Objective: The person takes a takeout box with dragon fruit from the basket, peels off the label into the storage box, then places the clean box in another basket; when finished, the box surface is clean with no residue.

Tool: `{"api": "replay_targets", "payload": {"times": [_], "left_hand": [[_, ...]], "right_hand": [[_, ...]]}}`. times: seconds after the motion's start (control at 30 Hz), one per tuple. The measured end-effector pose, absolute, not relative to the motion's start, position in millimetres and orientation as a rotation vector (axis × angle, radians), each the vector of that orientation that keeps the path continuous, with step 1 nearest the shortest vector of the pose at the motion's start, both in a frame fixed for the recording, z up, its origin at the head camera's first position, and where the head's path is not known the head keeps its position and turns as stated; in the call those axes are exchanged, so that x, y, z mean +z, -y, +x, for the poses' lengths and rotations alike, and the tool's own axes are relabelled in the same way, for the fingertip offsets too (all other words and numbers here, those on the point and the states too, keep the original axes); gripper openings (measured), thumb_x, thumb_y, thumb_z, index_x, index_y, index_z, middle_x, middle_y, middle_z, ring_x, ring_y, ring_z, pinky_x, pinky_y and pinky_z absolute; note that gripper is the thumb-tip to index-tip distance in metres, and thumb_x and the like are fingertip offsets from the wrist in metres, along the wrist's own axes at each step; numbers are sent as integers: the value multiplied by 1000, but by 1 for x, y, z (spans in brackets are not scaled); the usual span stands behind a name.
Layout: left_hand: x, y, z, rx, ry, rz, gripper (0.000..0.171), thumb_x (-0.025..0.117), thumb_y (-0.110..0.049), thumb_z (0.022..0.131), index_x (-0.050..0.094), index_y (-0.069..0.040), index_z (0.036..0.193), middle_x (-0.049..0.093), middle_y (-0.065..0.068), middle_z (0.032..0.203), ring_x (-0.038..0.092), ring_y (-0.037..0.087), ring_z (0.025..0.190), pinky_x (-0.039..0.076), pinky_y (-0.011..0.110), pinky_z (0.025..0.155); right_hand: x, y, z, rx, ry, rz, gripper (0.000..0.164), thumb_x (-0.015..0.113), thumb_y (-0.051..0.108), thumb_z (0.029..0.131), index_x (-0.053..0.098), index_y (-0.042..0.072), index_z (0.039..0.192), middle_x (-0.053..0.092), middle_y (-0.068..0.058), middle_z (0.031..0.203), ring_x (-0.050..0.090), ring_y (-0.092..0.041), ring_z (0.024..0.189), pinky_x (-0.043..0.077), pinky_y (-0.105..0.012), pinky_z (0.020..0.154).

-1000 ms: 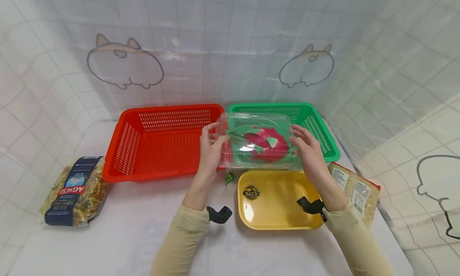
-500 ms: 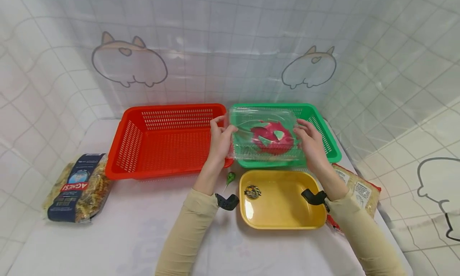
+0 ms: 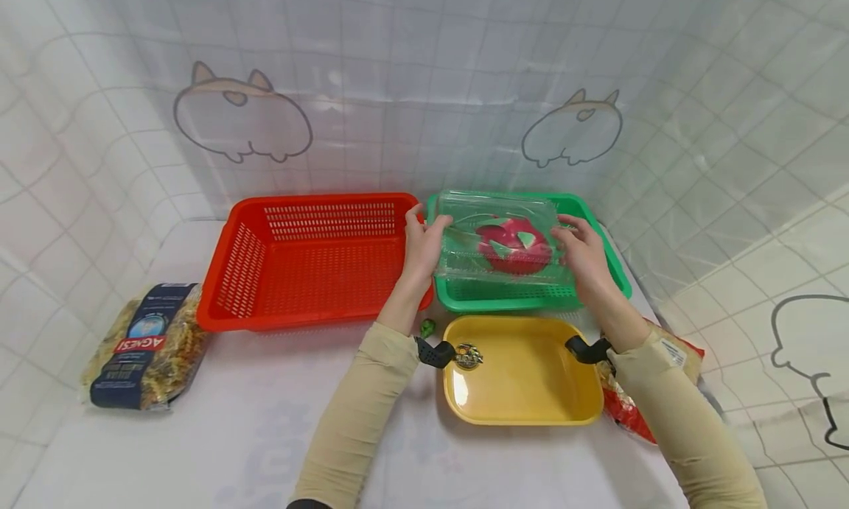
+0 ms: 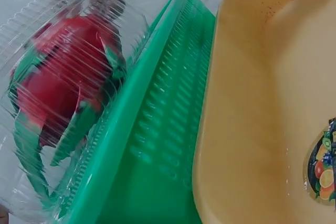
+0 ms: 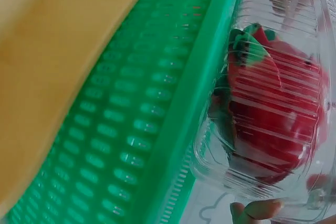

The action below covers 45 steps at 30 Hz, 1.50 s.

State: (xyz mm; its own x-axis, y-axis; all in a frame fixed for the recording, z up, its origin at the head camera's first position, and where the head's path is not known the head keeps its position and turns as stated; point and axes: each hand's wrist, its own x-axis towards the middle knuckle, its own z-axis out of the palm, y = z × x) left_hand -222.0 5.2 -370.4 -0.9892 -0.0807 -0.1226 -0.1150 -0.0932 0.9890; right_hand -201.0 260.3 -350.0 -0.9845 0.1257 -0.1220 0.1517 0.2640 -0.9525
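A clear plastic clamshell box point(image 3: 464, 262) is held level between both hands over the green basket point(image 3: 494, 303). Inside it lies a pink dragon fruit point(image 3: 507, 247) with green scales, also plain through the ribbed plastic in the left wrist view point(image 4: 68, 72) and the right wrist view. My left hand point(image 3: 424, 240) grips the box's left end, thumb on top. At the opposite end my right hand point(image 3: 582, 250) pinches the edge, and its fingertips point(image 5: 265, 209) show in the right wrist view. The fingers beneath the box are mostly hidden.
A red basket point(image 3: 312, 319) stands left of the green one. In front is a yellow tub point(image 3: 524, 376) with a fruit sticker, and a small green pepper point(image 3: 427, 327) beside it. A pasta bag point(image 3: 142, 347) lies far left; another bag point(image 3: 637, 413) lies under my right forearm.
Both hands have carried the clear box with the dragon fruit right and slightly away from me, from partly over the red basket's edge to over the green basket.
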Motion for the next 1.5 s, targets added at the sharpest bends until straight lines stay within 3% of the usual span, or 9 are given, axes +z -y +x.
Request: {"api": "replay_targets", "payload": {"times": [0.23, 0.5, 0.63, 0.73, 1.03, 1.1, 1.17, 1.3, 1.5], "left_hand": [[-364, -3, -233, 2157, -2179, -130, 70, 56, -32, 96, 23, -8, 154, 50, 12, 134, 54, 30, 117, 46, 45, 102], [-357, 5, -248, 1760, -2306, -88, 74, 52, -34, 98, 18, -7, 158, 27, 11, 162, 36, 28, 139, 35, 48, 114], [-355, 4, -255, 1600, -2347, -83, 72, 51, -36, 98, 21, -9, 158, 48, 11, 141, 53, 23, 107, 44, 42, 101], [-350, 3, -259, 1474, -2378, -54, 68, 48, -36, 99, 23, -10, 157, 50, 8, 132, 51, 19, 84, 47, 38, 89], [-337, -3, -271, 1121, -2406, 101, 59, 31, -25, 103, 20, -4, 157, 24, 7, 161, 65, 27, 86, 49, 33, 80], [-339, -8, -273, 1082, -2440, 94, 52, 33, -25, 103, 32, -2, 150, 41, 9, 147, 66, 25, 74, 49, 32, 76], [-343, -13, -275, 1059, -2470, 67, 42, 35, -24, 104, 43, 0, 138, 57, 9, 113, 61, 22, 61, 48, 31, 70], [-352, -23, -278, 988, -2516, 40, 33, 38, -22, 104, 48, 0, 126, 37, 1, 58, 39, 16, 46, 40, 30, 62], [-359, -38, -280, 902, -2495, 45, 62, 34, -26, 106, 11, -1, 158, 37, 0, 58, 30, 13, 44, 31, 26, 49]], "right_hand": [[-346, -271, -210, -1879, -2421, 235, 55, 48, 30, 105, 35, 9, 154, 48, 7, 115, 45, -16, 90, 44, -23, 69], [-343, -283, -225, -1778, -2443, 180, 53, 43, 26, 106, 35, 3, 153, 49, 1, 117, 47, -12, 79, 44, -20, 62], [-340, -288, -232, -1680, -2441, 166, 54, 42, 24, 106, 31, 3, 155, 47, -9, 127, 47, -14, 78, 46, -23, 64], [-336, -291, -236, -1554, -2451, 137, 55, 42, 23, 107, 27, 3, 156, 43, -19, 138, 50, -17, 83, 49, -25, 68], [-325, -298, -256, -1282, -2427, 47, 59, 40, 16, 107, 17, 0, 158, 31, -32, 152, 50, -36, 108, 54, -42, 85], [-324, -300, -260, -1253, -2407, 44, 60, 40, 15, 106, 15, 0, 158, 30, -34, 153, 48, -42, 118, 53, -48, 93], [-325, -302, -263, -1241, -2379, 47, 61, 40, 14, 106, 13, 0, 158, 27, -35, 154, 43, -47, 129, 49, -53, 100], [-330, -307, -268, -1242, -2333, 58, 62, 39, 11, 106, 8, -1, 159, 22, -37, 155, 33, -52, 138, 43, -57, 105], [-344, -314, -276, -1203, -2290, 96, 63, 36, 10, 106, 3, 0, 159, 14, -37, 158, 29, -54, 141, 43, -59, 105]]}}
